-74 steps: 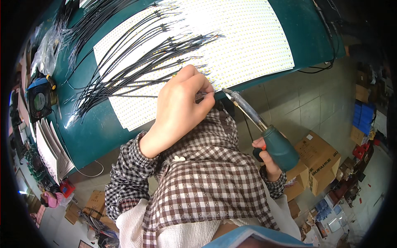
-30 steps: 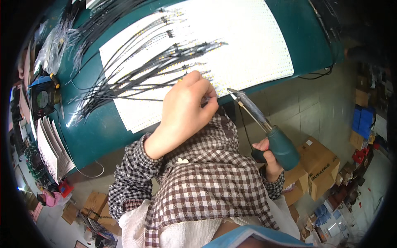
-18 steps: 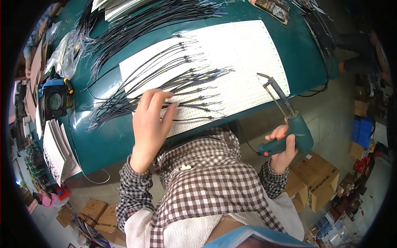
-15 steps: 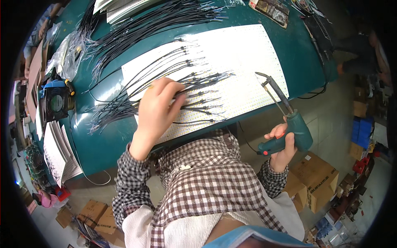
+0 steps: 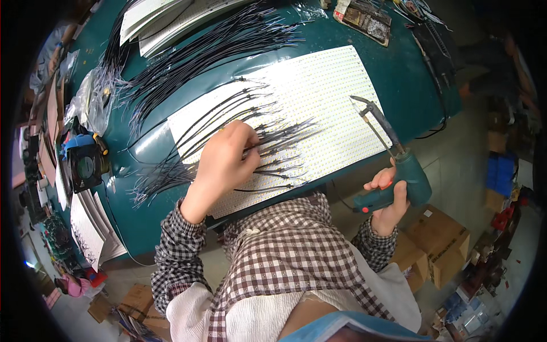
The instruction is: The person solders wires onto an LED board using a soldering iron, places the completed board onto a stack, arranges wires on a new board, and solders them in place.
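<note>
A white panel (image 5: 342, 85) dotted with rows of small yellowish marks lies slantwise on the table. Over its left half, my left hand (image 5: 225, 157) is closed, thumb and fingers pinching a bunch of thin black cables (image 5: 289, 135); their stripped ends fan out to the right, slightly blurred. Other single black cables lie side by side on the panel above and below that bunch. My right hand (image 5: 388, 200) grips the handle of a green soldering gun (image 5: 415, 181). Its dark bent tip and thin feed tube point up over the panel's right edge, apart from the cables.
A thick spread of black cables (image 5: 199, 60) lies beyond the panel, with stacked white panels (image 5: 165, 25) behind. A small fan (image 5: 86, 165) and a plastic bag (image 5: 91, 105) stand at left. A solder-stained tray (image 5: 364, 21) sits far right. Cardboard boxes (image 5: 437, 242) are on the floor.
My left hand has drawn its fingers together around the cables and shifted slightly right. The view has tilted a little, so the table appears lower. The soldering gun stays nearly still.
</note>
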### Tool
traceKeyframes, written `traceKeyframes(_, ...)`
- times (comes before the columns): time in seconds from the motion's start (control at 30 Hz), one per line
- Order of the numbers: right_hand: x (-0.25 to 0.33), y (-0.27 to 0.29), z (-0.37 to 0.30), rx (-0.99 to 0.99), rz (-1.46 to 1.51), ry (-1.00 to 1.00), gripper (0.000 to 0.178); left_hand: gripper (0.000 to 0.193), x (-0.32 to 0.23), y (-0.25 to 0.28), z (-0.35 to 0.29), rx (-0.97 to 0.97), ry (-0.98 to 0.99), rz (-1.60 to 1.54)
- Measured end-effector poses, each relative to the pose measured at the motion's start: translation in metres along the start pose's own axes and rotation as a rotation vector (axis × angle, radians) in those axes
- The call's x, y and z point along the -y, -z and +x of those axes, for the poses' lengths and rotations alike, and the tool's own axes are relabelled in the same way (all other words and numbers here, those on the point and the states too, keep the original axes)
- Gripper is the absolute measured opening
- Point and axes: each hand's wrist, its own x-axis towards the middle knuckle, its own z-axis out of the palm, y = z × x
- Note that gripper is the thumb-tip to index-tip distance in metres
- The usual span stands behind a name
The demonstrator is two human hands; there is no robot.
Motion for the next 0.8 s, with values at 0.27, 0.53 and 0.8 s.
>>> traceKeyframes(0.27, 0.005, 0.002, 0.012, -0.026, -0.021, 0.0, 0.044, 0.033, -0.009, 0.012, 0.003, 0.035, 0.204, -0.121)
traceKeyframes(0.53, 0.003, 0.001, 0.015, -0.015, -0.012, 0.013, 0.056, 0.017, 0.005, 0.004, 0.003, -0.064, -0.118, -0.158)
traceKeyframes(0.8, 0.002, 0.015, 0.029, -0.027, -0.05, 0.06, 0.056, 0.022, -0.007, 0.161, 0.007, -0.651, 0.015, 0.928)
